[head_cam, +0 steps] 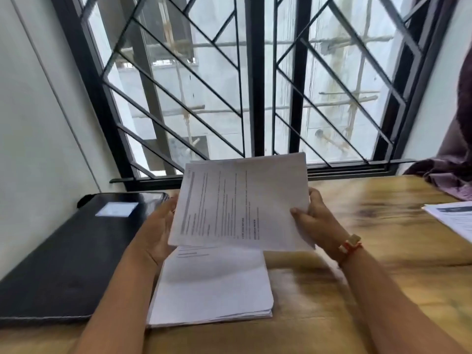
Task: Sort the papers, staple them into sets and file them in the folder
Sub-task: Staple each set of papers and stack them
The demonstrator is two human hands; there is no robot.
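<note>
My right hand is pinching the printed sheets by their right edge, holding them above the stack on the surface. My left hand is touching their left edge, and I cannot tell its grip.

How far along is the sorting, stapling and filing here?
Possibly done: some papers lie set aside at the far right. In hand: the left hand and right hand hold a few sheets above the main stack. Left: most of that stack, then stapling and filing; the black folder lies closed.
</note>
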